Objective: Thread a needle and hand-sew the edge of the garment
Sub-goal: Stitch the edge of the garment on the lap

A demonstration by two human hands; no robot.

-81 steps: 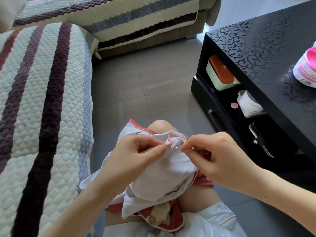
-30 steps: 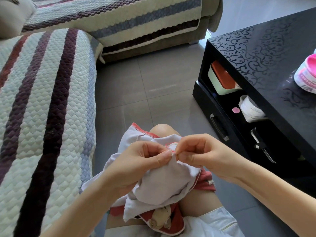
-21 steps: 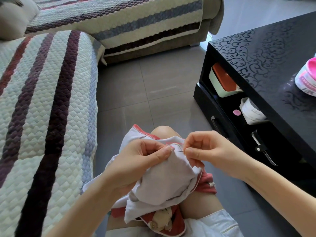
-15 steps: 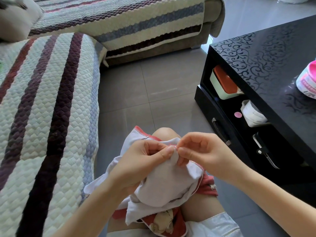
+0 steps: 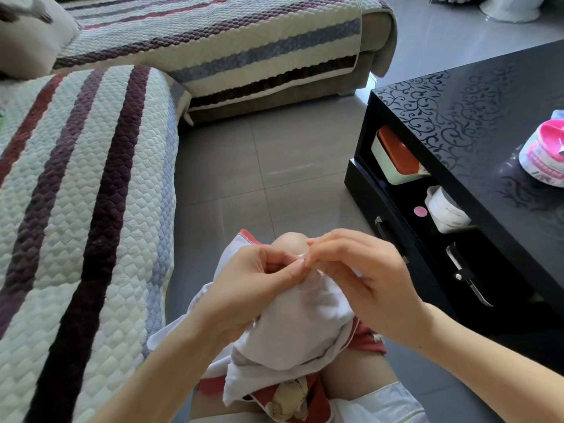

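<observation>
A white garment [image 5: 293, 328] with a red edge lies bunched over my knee. My left hand [image 5: 253, 285] grips its upper fold, thumb pressed along the edge. My right hand [image 5: 357, 276] is right against it, fingertips pinching at the same spot on the edge. The needle and thread are hidden between the fingers.
A striped quilted sofa [image 5: 76, 209] fills the left side and the back. A black low table [image 5: 476, 141] stands on the right, with a pink and white tub [image 5: 546, 154] on top and boxes on its open shelf [image 5: 396, 160]. Grey tile floor [image 5: 268, 166] lies ahead.
My right hand drew the needle out to the right, then came back to the edge. Now both hands' fingertips meet at the fold and the needle is out of sight.
</observation>
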